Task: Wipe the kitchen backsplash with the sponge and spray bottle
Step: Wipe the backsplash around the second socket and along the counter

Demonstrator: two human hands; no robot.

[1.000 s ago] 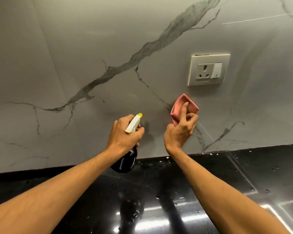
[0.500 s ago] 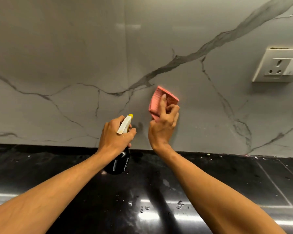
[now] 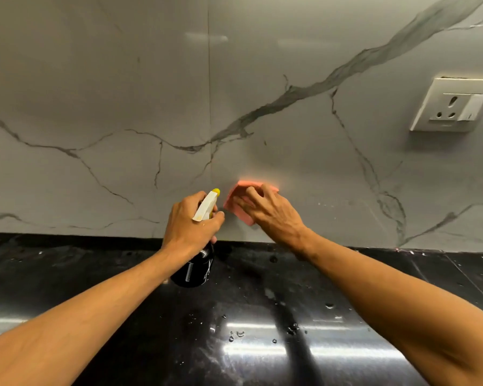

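Hands: left hand (image 3: 191, 218) clenched round the neck of the spray bottle (image 3: 195, 271); right hand (image 3: 273, 210) holds the pink sponge (image 3: 231, 203), fingers bent over it.
Sponge place: pressed on the backsplash (image 3: 262, 79), low, just above the worktop's (image 3: 262, 316) back edge.
Risk, socket: a wet pass or stray spray towards the socket (image 3: 455, 107) at the right could put liquid in it.
Risk, bottle: nozzle sits just beside the sponge hand, so a squeeze would likely wet the fingers rather than the wall.
Risk, runoff: drips could pool at the back edge.
Pose: both forearms reach forward and converge; right wrist angled left, bottle upright.
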